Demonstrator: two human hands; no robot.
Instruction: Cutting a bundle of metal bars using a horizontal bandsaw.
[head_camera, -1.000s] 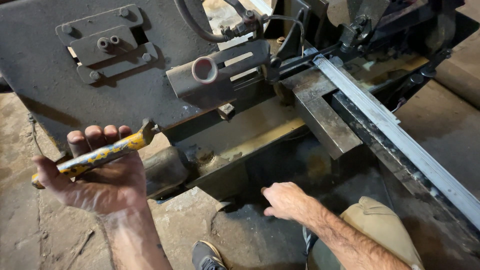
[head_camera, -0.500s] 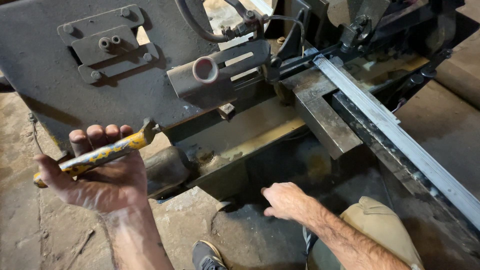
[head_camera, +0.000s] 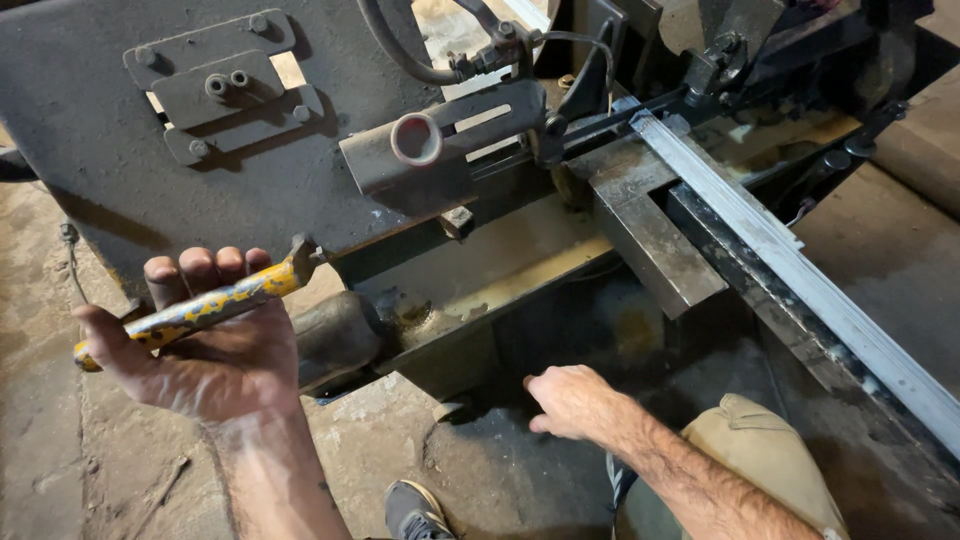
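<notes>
My left hand (head_camera: 215, 350) is palm-up around a worn yellow lever handle (head_camera: 190, 311) that runs into a dark metal joint on the machine's lower left. The fingers curl over the handle from behind. My right hand (head_camera: 568, 400) hangs low in front of the machine, fingers loosely apart, holding nothing and touching nothing that I can see. A large dark steel band-saw body (head_camera: 120, 150) fills the upper left. A long pale metal bar (head_camera: 790, 270) lies along the machine bed toward the lower right, with a grey vise block (head_camera: 655, 240) beside it.
A short tube with a pale round end (head_camera: 416, 139) sticks out from the saw frame. A black hose (head_camera: 400, 55) loops above it. A yellowish tray (head_camera: 500, 270) sits under the vise. My shoe (head_camera: 415, 510) and khaki knee (head_camera: 760, 460) are on the dusty concrete floor.
My left hand has shifted a little with the yellow handle, staying wrapped on it. The right hand has not visibly moved.
</notes>
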